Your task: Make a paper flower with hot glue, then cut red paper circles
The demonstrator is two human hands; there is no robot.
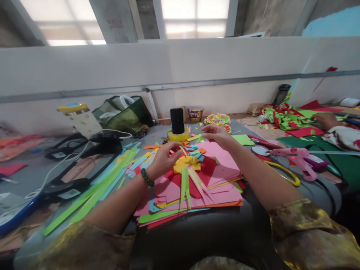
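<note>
My left hand (165,159), with a dark green bead bracelet (147,177) at the wrist, hovers just left of a yellow paper flower (187,164). Its fingers are curved, with thumb and index apart. My right hand (218,135) is raised beyond the flower to the right, fingers loosely bent and apart; I see nothing held in it. Two green paper strips (185,185) and a pale pointed strip (197,182) fan out below the flower. Under it lies red paper (206,170) on a stack of pink sheets (225,159). Small blue and orange paper pieces (197,150) lie behind.
A phone (177,120) stands in a yellow tape roll (180,135). Long green strips (95,193) lie left; a pink glue gun (299,159) and yellow-handled scissors (287,174) lie right. Another person's hand (326,120) is at far right. A tumbler (81,120) stands left.
</note>
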